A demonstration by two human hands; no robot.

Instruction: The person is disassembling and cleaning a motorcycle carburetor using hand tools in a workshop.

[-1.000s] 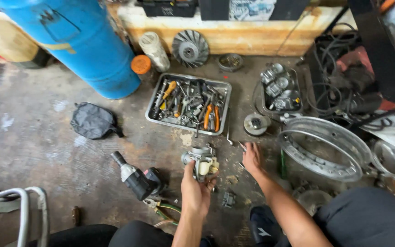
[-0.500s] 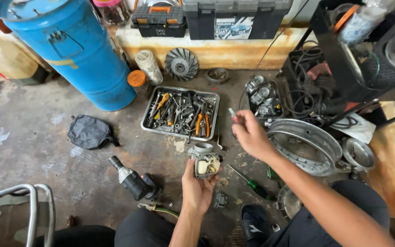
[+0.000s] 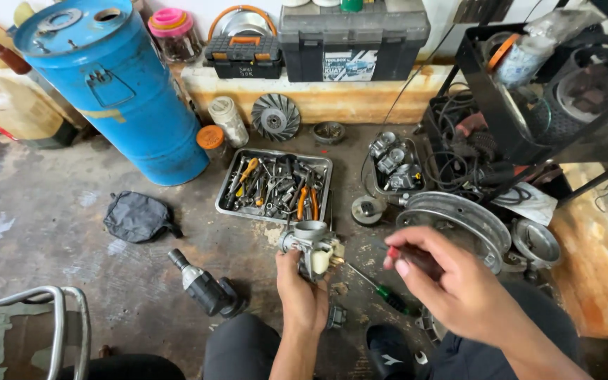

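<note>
- Here, my left hand (image 3: pixel 302 295) is clamped around the lower body of a carburetor (image 3: pixel 311 248), holding it upright just above the concrete floor (image 3: pixel 51 232), with its round throat facing up.
- My right hand (image 3: pixel 452 281) is closed on a screwdriver with a dark shaft and a red mark near the fingers (image 3: pixel 397 255); its tip points left toward the carburetor, near it, though I cannot tell whether the two touch.
- A second screwdriver with a green handle (image 3: pixel 388 295) lies on the floor between my two hands, just below the carburetor.
- Right behind the carburetor sits a metal tray (image 3: pixel 326 184) crowded with hand tools, among them pliers with orange grips (image 3: pixel 308 200).
- A black impact driver (image 3: pixel 205 287) lies on the floor to the left of my left hand, and further left rests a small dark pouch (image 3: pixel 137 217).
- A big blue drum (image 3: pixel 117 91) stands at the upper left; beside its base are an orange-lidded jar (image 3: pixel 211 138) and a pale cylinder (image 3: pixel 228 119).
- A finned metal disc (image 3: pixel 275 117) leans against the low ledge, and two black toolboxes (image 3: pixel 353 35) rest on top of that ledge.
- To the right of the tray there is a cluster of small engine parts (image 3: pixel 394 160), and nearer my right hand a wheel rim (image 3: pixel 459 222) lies flat.
- My dark trousers (image 3: pixel 241 348) fill the lower edge of the view.
</note>
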